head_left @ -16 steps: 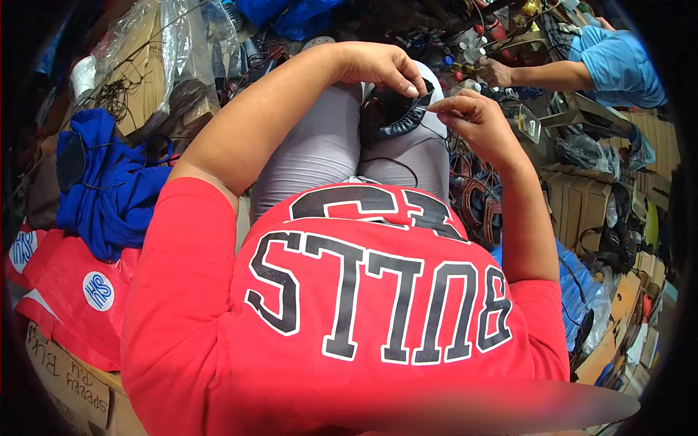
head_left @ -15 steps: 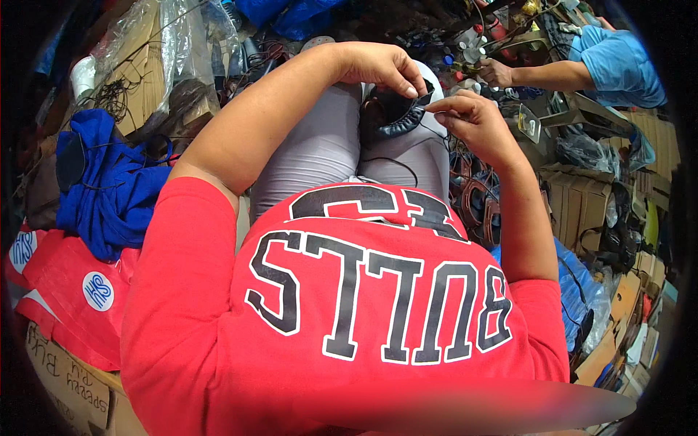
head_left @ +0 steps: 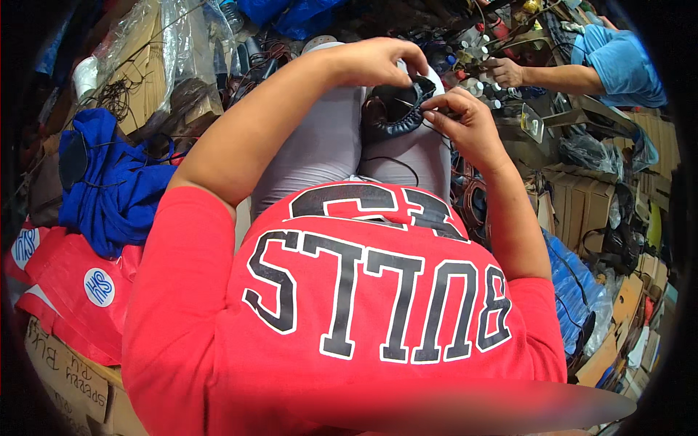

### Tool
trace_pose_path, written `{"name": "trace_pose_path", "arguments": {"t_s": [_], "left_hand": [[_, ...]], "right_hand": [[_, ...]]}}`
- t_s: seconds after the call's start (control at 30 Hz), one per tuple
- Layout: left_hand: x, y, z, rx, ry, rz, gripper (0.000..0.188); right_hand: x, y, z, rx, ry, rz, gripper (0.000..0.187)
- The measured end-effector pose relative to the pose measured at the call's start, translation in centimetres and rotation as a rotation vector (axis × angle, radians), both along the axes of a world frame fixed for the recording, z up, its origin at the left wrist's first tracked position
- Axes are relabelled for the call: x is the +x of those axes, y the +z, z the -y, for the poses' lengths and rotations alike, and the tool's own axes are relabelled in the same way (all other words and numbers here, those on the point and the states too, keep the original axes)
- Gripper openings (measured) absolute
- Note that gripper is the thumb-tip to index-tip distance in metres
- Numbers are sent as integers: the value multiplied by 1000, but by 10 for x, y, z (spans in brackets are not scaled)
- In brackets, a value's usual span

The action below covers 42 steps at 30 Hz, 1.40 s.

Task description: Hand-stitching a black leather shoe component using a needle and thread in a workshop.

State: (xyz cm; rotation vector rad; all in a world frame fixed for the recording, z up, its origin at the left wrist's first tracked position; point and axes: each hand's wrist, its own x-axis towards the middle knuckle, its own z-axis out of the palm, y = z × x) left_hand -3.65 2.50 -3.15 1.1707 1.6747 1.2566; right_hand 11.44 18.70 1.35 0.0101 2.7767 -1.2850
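Observation:
A black leather shoe with a puckered, gathered edge rests between my knees, its dark opening facing up. Over its far rim is my left hand, thumb and forefinger apart with a gap between them, the forefinger close to the rim. At the gathered right edge my right hand has thumb and forefinger pinched together; whatever is between them is too small to make out. A thin pale sliver shows inside the opening near those fingertips. A dark cord curves over my lap below the shoe.
Blue cloth and a red bag lie at my left. Cardboard under clear plastic stands behind them. Far right, another person's hand reaches among small bottles. Boxes and blue plastic crowd my right side.
My left finger and thumb have let go of the shoe's edge and spread apart. My right fingertips have moved slightly down, close against the gathered edge. The other person's hand has shifted a little right.

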Motion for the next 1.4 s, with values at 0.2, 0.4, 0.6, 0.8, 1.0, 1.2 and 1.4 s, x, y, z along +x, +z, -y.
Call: {"name": "trace_pose_path", "arguments": {"t_s": [0.2, 0.4, 0.6, 0.8, 1.0, 1.2, 1.4], "left_hand": [[36, -7, 44, 75, 396, -415, 31], [69, 4, 55, -7, 469, -577, 14], [64, -4, 49, 151, 476, -461, 9], [59, -7, 49, 172, 385, -557, 12], [70, -13, 57, 61, 436, -729, 14], [79, -10, 44, 108, 552, -713, 12], [74, -9, 40, 175, 549, -579, 11]], "right_hand": [[17, 6, 6, 40, -49, 55, 18], [34, -4, 20, 354, -12, -199, 34], [29, -10, 4, -66, -86, 45, 31], [19, -2, -5, -28, -41, 112, 33], [35, -1, 13, 458, 51, -185, 37], [38, -6, 17, 498, 18, -225, 38], [30, -8, 3, -27, -88, 62, 37]]}}
